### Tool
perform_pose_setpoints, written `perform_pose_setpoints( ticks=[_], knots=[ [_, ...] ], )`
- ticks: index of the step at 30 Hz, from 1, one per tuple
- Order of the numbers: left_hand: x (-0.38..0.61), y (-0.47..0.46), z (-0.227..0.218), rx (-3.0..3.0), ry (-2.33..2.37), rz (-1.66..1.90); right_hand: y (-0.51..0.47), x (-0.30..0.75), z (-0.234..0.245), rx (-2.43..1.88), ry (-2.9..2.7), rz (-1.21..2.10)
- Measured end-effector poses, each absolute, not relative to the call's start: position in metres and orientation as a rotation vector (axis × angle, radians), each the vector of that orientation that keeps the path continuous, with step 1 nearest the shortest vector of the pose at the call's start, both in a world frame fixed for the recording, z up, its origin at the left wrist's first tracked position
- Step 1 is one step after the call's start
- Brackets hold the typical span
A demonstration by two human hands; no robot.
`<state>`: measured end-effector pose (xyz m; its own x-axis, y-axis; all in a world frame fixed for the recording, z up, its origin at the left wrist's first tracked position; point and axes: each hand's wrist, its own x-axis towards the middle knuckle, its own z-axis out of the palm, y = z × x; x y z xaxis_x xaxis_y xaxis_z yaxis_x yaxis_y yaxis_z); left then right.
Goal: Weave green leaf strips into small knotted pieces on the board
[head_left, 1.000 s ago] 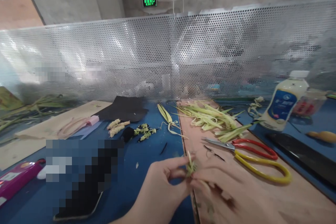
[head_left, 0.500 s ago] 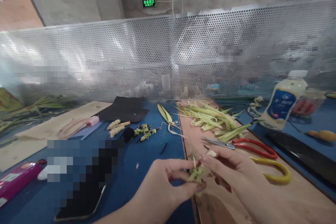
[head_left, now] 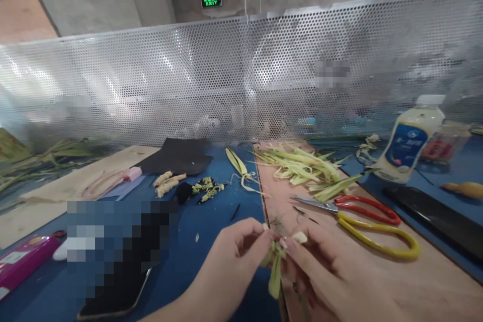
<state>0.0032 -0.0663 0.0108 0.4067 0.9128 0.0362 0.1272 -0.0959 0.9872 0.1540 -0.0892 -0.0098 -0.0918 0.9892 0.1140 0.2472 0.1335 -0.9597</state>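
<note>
My left hand (head_left: 241,256) and my right hand (head_left: 320,266) meet at the edge of the pinkish board, fingertips almost touching. Between them is a small knotted piece of green leaf strips (head_left: 276,274), pinched by thumb and fingers of both hands. One wider leaf end hangs down below the fingertips, and fine dark threads stick out above. The knot itself is largely hidden by the fingers. Scissors (head_left: 341,217) with one red and one yellow handle lie on the board beside my right hand. Beyond them is a heap of pale green leaf strips (head_left: 302,166).
Small woven pieces (head_left: 209,188) and a tied leaf bundle (head_left: 241,166) lie on the blue table (head_left: 204,271). A phone (head_left: 124,276) is at left, a black case (head_left: 433,216) and a bottle (head_left: 409,143) at right. A perforated metal screen (head_left: 211,80) stands behind.
My left fingers have moved up and closed in on the knot beside my right fingertips. The leaf end now hangs lower, and more of the scissors' yellow handle shows.
</note>
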Motion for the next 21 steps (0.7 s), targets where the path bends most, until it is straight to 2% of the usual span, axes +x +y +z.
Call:
perform_pose_setpoints(
  ticks=[9,15,21],
  knots=[
    [0.002,-0.071,0.006,1.69,1.119,0.909,-0.091,0.152,-0.006,-1.274,-1.383,1.274],
    [0.002,-0.071,0.008,1.676,1.127,0.962,-0.09,0.153,-0.015,-1.278,-1.314,1.203],
    [0.006,-0.072,0.009,1.633,1.243,0.931,-0.101,0.146,-0.001,-1.329,-1.456,1.136]
  ],
)
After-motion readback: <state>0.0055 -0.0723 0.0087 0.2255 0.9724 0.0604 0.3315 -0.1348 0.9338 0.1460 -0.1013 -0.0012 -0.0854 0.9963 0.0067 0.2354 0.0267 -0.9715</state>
